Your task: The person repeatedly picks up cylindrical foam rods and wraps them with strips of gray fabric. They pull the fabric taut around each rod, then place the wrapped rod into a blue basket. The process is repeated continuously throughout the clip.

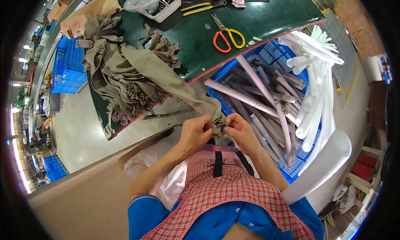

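My left hand (197,131) and my right hand (239,130) pinch the gathered end of an olive-grey fabric sleeve (175,82) from both sides, just above my lap. From there the sleeve runs up and left, over the edge of the green-topped table (265,13). Its far part rests by a pile of similar fabric pieces (122,77) with ruffled ends. Exactly how the fingertips sit in the bunched cloth is partly hidden by its folds.
Scissors (222,29) with one red and one yellow handle lie on the table, near yellow-handled pliers (203,8) and a white tray (164,16). At right, a blue crate (225,107) holds fabric-covered tubes (250,99). White foam tubes (315,99) hang over its side.
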Motion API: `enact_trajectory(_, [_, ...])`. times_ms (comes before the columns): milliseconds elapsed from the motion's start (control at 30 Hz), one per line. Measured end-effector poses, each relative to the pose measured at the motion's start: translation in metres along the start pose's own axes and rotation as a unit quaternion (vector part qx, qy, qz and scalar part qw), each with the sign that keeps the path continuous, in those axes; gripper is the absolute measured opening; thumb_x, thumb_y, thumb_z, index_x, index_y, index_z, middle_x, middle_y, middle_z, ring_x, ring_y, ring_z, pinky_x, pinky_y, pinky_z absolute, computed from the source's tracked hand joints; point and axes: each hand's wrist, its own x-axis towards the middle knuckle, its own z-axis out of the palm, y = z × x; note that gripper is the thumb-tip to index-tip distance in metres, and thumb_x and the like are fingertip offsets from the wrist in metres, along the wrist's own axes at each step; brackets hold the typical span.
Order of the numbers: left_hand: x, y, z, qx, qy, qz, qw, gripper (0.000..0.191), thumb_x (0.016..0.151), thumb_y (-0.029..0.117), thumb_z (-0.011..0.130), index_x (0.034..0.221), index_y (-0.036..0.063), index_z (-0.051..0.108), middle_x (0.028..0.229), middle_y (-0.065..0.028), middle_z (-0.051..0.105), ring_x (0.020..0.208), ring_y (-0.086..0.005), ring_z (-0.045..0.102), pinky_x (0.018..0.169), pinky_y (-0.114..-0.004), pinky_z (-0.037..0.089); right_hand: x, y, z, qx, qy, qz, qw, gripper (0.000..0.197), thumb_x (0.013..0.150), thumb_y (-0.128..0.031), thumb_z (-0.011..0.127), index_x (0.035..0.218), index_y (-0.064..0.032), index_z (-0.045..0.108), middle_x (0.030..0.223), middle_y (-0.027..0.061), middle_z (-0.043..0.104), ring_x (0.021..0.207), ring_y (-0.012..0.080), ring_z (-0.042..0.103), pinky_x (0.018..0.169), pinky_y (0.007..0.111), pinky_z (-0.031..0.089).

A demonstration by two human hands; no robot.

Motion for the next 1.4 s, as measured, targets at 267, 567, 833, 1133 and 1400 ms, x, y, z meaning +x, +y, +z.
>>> enact_trajectory(267, [-0.004,0.001,0.024,0.063,0.096,0.112,0.987,0.019,0.070,0.007,0.068,0.064,0.0035,0.049,0.057,-0.0117,0.050,0.048,-0.0261,0.052,0.046,-0.035,0.041,0.023,-0.016,0.011,-0.539,0.164,-0.416,0.714,0.039,0.064,0.002,0.062,0.102,-0.0034,0.053,0.087,0.0143,0.057,0.082,0.0330,0.055,0.071,0.039,0.044])
enact_trajectory(567, [-0.012,0.011,0.046,-0.010,0.174,0.085,0.981,0.018,0.074,0.001,0.062,0.067,0.0001,0.045,0.059,-0.0088,0.040,0.051,-0.0145,0.039,0.047,-0.029,0.035,0.010,0.011,0.003,-0.442,0.130,-0.249,0.852,0.032,0.069,0.002,0.060,0.099,-0.0024,0.051,0.091,0.0167,0.055,0.088,0.0358,0.056,0.076,0.041,0.046])
enact_trajectory(833, [-0.008,0.003,0.010,-0.292,0.209,-0.125,0.925,0.021,0.082,0.003,0.055,0.065,0.0045,0.044,0.056,-0.0014,0.045,0.051,-0.0096,0.047,0.047,-0.025,0.038,-0.026,-0.088,-0.017,-0.223,-0.009,-0.099,0.970,0.044,0.082,-0.011,0.060,0.125,-0.0037,0.051,0.116,0.0102,0.058,0.105,0.0222,0.059,0.082,0.028,0.050])
enact_trajectory(1133, [0.012,0.067,-0.001,-0.363,0.178,-0.033,0.914,0.015,0.082,-0.001,0.057,0.075,0.0049,0.046,0.064,-0.0007,0.053,0.054,-0.0070,0.051,0.051,-0.020,0.041,-0.077,-0.116,0.021,-0.088,-0.168,0.047,0.981,0.043,0.083,-0.011,0.062,0.121,-0.0016,0.044,0.106,0.0125,0.060,0.092,0.0149,0.061,0.077,0.028,0.050])
enact_trajectory(1400, [-0.003,0.070,0.006,-0.232,0.091,-0.047,0.967,0.015,0.081,-0.004,0.056,0.077,0.0046,0.044,0.069,0.0000,0.049,0.061,-0.0071,0.051,0.054,-0.020,0.043,-0.052,-0.077,0.002,-0.088,-0.011,0.027,0.996,0.042,0.086,-0.017,0.061,0.122,-0.0039,0.045,0.095,0.0083,0.060,0.073,0.0104,0.058,0.063,0.024,0.048])
